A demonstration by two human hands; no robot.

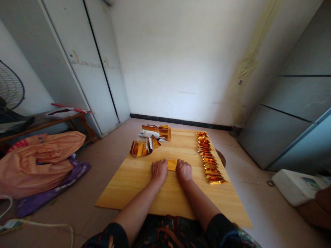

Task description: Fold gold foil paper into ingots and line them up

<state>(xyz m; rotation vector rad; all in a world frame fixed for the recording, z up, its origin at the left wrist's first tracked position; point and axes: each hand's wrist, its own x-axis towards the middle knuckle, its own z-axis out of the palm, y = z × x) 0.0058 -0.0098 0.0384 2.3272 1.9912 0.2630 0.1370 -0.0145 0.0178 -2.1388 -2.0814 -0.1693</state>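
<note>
A small sheet of gold foil paper [172, 164] lies flat near the middle of the wooden board [178, 196]. My left hand [159, 169] is closed on its left end, and my right hand [184, 170] is closed on its right end. Both sets of knuckles face up, and the fingertips are hidden beneath. A long row of folded gold foil pieces [210, 160] runs down the board's right side. Toward the back left are a curved stack of gold foil sheets [141, 148] and another pile of foil sheets [164, 132] with white paper showing.
Left of the board, an orange plastic bag [43, 162] and a purple bag [57, 189] lie on the floor near a low wooden bench [84, 125]. Grey cabinets [90, 62] stand behind. At right are a grey refrigerator [284, 117] and a white box [294, 186].
</note>
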